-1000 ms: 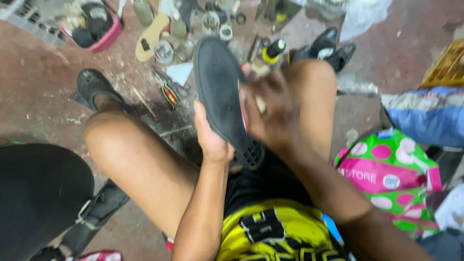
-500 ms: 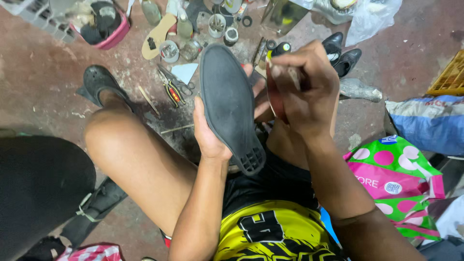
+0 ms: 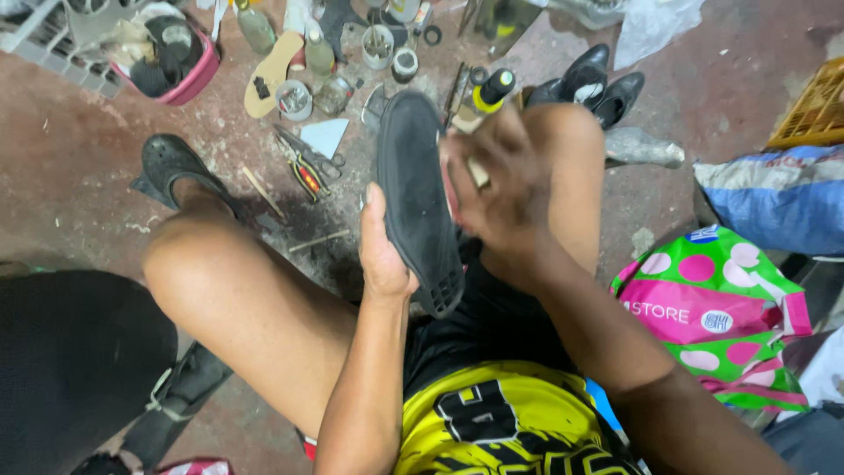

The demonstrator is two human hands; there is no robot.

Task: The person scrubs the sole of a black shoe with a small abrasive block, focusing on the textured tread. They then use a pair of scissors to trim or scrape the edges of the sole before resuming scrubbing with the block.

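My left hand (image 3: 382, 251) grips a black shoe (image 3: 416, 198) from the left side, its dark rubber sole turned up toward me and its heel low between my knees. My right hand (image 3: 497, 189) is closed against the shoe's right edge and holds a small pale object (image 3: 477, 171) whose kind I cannot tell. The shoe's upper is hidden behind the sole and my right hand.
On the red floor ahead lie small tins (image 3: 293, 98), bottles (image 3: 256, 26), pliers (image 3: 308, 171), a tan insole (image 3: 271, 72) and a pink basket (image 3: 189, 75). A pair of black shoes (image 3: 598, 84) stands at upper right. A green and pink bag (image 3: 712, 308) sits to my right.
My right hand has moved down along the shoe's right edge, from near the toe toward the middle. The left hand keeps its hold and the shoe stays tilted the same way.
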